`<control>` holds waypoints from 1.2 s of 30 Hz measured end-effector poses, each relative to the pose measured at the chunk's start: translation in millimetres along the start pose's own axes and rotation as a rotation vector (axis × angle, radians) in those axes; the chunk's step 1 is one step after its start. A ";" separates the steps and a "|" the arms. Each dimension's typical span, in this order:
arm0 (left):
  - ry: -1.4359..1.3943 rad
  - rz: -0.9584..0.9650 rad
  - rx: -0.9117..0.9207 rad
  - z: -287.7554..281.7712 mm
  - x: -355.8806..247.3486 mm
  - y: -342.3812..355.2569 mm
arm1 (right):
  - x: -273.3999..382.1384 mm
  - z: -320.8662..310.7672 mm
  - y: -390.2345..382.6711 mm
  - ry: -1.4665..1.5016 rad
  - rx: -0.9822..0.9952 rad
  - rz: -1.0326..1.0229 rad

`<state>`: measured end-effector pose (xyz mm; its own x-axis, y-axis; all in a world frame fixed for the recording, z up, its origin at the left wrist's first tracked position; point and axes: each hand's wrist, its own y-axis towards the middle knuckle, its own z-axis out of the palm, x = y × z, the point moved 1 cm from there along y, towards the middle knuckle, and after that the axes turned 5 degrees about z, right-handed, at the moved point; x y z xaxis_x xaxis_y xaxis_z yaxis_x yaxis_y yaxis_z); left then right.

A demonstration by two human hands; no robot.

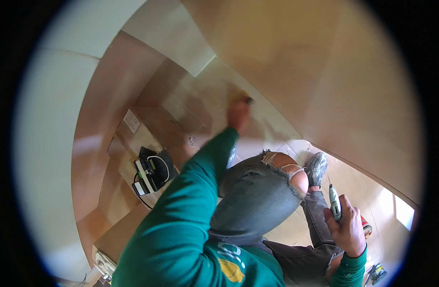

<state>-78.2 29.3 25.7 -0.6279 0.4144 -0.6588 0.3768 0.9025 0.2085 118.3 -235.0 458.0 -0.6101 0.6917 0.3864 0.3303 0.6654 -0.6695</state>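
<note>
My left hand [239, 114] reaches forward in a green sleeve and presses a small dark thing against a large plywood panel [325, 71]; the hand is blurred, so what it pinches is unclear. My right hand [346, 227] is low at the right, closed around a slim grey-white pen-shaped tool [334, 203] that points up. My bent knee in torn grey jeans [262, 191] sits between both hands, with a grey shoe [316, 168] beyond it.
Cardboard sheets [147, 129] cover the floor at the left. A black charger with a white and green device and a cable [151, 173] lies on them. A red can [366, 225] stands near my right hand. A pale wall [52, 119] curves at the far left.
</note>
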 end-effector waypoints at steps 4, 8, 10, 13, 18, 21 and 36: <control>-0.042 -0.265 0.252 -64.1 -111.6 30.1 | -10.6 -3.7 0.8 0.061 -0.086 -0.007; -0.151 0.050 -0.417 -113.8 -22.6 79.2 | -24.2 4.9 2.2 0.054 -0.054 0.029; -0.104 0.152 -0.410 -133.1 16.6 109.3 | -22.9 2.0 8.5 0.010 -0.016 -0.003; 0.025 0.012 -0.209 -123.3 77.4 120.3 | -17.6 -1.2 19.4 -0.004 0.000 -0.046; -0.127 -0.107 0.038 -62.9 -11.4 72.6 | -33.4 -4.4 12.5 0.030 -0.111 0.044; -0.003 0.083 -0.430 -102.9 35.5 95.5 | -33.5 -1.3 16.6 0.033 -0.151 -0.057; -0.112 0.016 -0.066 -23.7 22.7 51.8 | -10.6 2.5 31.4 -0.065 -0.077 -0.039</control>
<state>-89.0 88.3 38.6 -0.5405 0.4164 -0.7310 0.3383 0.9031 0.2644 133.3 -222.2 431.3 -0.6684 0.6467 0.3675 0.3579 0.7128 -0.6032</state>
